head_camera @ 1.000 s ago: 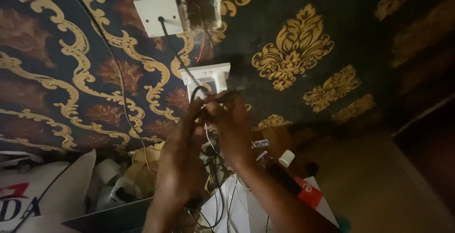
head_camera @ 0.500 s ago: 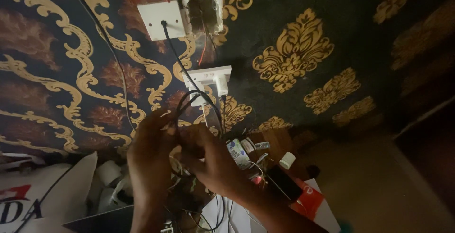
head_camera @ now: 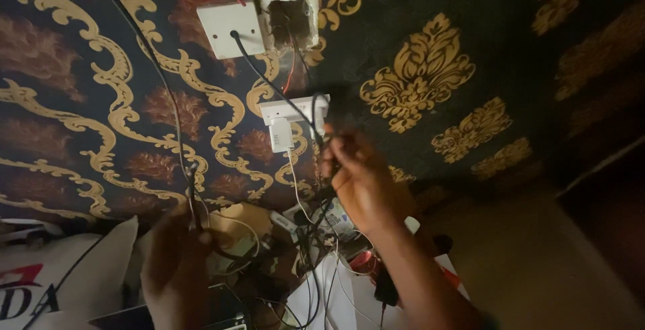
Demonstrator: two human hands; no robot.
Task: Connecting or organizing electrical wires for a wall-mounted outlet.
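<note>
My right hand (head_camera: 359, 179) is raised near the wall, pinching a black cable (head_camera: 317, 118) just below a white wall socket (head_camera: 295, 108). A white charger plug (head_camera: 280, 135) sits in that socket, its thin white lead hanging down. My left hand (head_camera: 176, 256) is lower and to the left, fingers closed on another stretch of black cable (head_camera: 193, 192) that runs up the wall. Higher up, a white switch plate (head_camera: 227, 28) has a black cable entering it, beside an open wall box (head_camera: 291, 21) with bare red wires.
The wall carries dark wallpaper with gold ornaments (head_camera: 420, 71). Below the hands lies a clutter of cables, small boxes and papers (head_camera: 322, 276). A white bag (head_camera: 47, 269) lies at the lower left. Bare floor (head_camera: 537, 256) shows at the right.
My hands have drawn apart: the right hand rose toward the wall socket with the cable, while the left hand dropped down and to the left holding its stretch of cable.
</note>
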